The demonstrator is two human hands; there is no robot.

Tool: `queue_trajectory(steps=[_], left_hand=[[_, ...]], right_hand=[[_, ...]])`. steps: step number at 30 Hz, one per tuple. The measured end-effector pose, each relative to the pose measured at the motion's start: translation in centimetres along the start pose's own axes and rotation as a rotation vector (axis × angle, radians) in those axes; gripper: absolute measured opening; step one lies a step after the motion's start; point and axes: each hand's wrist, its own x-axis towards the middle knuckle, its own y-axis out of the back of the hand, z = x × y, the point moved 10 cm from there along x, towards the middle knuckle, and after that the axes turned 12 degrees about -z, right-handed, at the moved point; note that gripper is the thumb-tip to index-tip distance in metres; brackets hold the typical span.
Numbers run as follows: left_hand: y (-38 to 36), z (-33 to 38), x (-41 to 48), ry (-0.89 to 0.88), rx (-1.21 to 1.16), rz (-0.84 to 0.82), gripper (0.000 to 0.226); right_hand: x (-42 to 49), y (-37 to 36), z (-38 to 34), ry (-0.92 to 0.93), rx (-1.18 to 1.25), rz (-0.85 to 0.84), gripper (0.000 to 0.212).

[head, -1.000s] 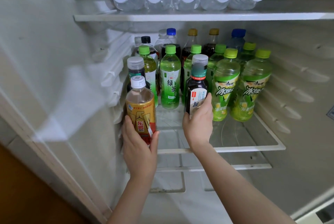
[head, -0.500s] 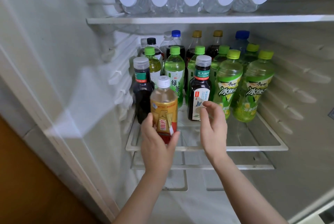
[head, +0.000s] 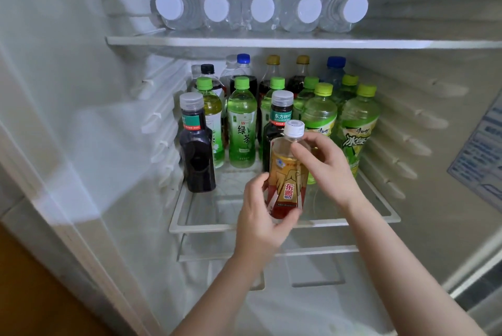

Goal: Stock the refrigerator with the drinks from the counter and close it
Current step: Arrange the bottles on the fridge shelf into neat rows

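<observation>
The amber bottle, white-capped with a red-and-gold label, is upright at the front of the middle shelf. The left hand grips its base; the right hand pinches its shoulder.

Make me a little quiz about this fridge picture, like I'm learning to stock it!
1. True or false: the water bottles on the top shelf stand upright.
2. Which colour is the amber bottle's cap? A white, B green, C blue.
3. Fill in: the left hand grips the amber bottle low down, and the right hand holds it near its ____.
Key: 1 false, they lie on their sides with caps facing out; 2 A; 3 top.
</observation>
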Motion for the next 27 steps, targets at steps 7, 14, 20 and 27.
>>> queue_trajectory(steps=[7, 14, 20, 27], left_hand=[[10.1, -1.8, -0.3, 0.006, 0.161, 0.509, 0.047], [10.7, -2.6, 1.7, 0.146, 0.296, 0.582, 0.072], [10.6, -3.5, 1.7, 0.217, 0.303, 0.588, 0.078], [10.9, -6.8, 3.1, 0.234, -0.007, 0.459, 0.079]], right_hand=[[-0.1, -0.3, 1.2, -0.017, 0.117, -0.001, 0.024], [-0.3, -0.8, 1.4, -0.001, 0.196, 0.016, 0.029], [-0.3, -0.8, 1.8, 0.004, 0.206, 0.039, 0.021], [-0.3, -0.9, 2.1, 0.012, 0.227, 0.052, 0.024]])
